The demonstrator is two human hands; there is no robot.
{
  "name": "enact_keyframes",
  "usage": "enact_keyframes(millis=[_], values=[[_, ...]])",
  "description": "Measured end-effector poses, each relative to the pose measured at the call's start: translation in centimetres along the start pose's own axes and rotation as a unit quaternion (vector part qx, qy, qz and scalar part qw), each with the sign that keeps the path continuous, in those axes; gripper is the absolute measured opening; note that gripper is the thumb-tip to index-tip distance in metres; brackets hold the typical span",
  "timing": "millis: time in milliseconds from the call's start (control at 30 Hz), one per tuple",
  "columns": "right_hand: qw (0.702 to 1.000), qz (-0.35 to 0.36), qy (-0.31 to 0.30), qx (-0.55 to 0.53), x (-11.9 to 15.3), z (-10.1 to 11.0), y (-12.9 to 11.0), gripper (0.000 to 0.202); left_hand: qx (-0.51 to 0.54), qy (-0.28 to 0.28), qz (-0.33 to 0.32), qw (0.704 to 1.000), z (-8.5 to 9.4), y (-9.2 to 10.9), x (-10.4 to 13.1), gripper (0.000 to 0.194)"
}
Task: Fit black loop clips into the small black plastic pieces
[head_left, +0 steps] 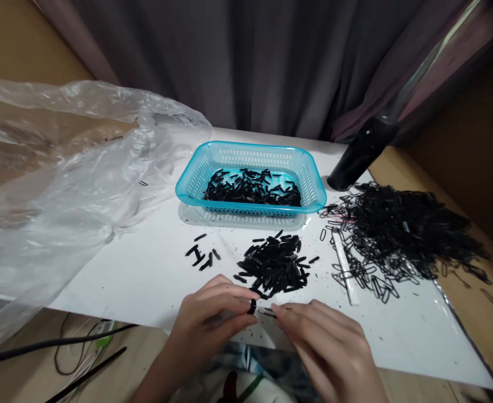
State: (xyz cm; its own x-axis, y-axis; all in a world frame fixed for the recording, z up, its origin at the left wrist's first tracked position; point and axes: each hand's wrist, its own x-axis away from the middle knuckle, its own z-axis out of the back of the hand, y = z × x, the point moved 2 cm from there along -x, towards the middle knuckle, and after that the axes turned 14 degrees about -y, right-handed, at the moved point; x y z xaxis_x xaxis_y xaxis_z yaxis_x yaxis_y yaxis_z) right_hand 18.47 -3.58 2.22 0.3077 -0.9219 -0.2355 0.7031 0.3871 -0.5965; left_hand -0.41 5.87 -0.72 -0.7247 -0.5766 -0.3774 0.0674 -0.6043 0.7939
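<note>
Just in front of the table's near edge, my left hand (216,308) pinches a small black piece (252,306) between thumb and fingers. My right hand (325,336) is close beside it, its fingertips closed on a thin wire loop (267,312) that points at the black piece. Whether the two parts touch I cannot make out. Beyond my fingers lies a heap of short black strips (273,263), with several loose strips (202,254) to its left. A blue plastic basket (250,146) farther back holds more such strips.
A large pile of black wire loops (409,229) covers the table's right side, next to a white flat stick (344,268). Behind it stands a black cylindrical device (361,154). Clear plastic sheeting (116,162) spreads over the left. Cables (82,341) hang below left.
</note>
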Motion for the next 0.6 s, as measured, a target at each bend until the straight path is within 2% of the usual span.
enact_keyframes(millis=[167, 300, 600], values=[[1.000, -0.016, -0.012, 0.007, 0.23, 0.14, -0.04, 0.027, -0.007, -0.001, 0.001, 1.000, -0.13, -0.09, 0.10, 0.000], [1.000, -0.016, -0.020, -0.016, 0.16, 0.20, 0.16, 0.026, -0.009, -0.012, 0.002, 1.000, -0.13, 0.02, 0.01, 0.004], [0.987, 0.011, 0.081, -0.138, -0.38, 0.46, -0.57, 0.019, 0.020, -0.043, 0.037, 0.998, -0.13, 0.51, 0.32, 0.014]])
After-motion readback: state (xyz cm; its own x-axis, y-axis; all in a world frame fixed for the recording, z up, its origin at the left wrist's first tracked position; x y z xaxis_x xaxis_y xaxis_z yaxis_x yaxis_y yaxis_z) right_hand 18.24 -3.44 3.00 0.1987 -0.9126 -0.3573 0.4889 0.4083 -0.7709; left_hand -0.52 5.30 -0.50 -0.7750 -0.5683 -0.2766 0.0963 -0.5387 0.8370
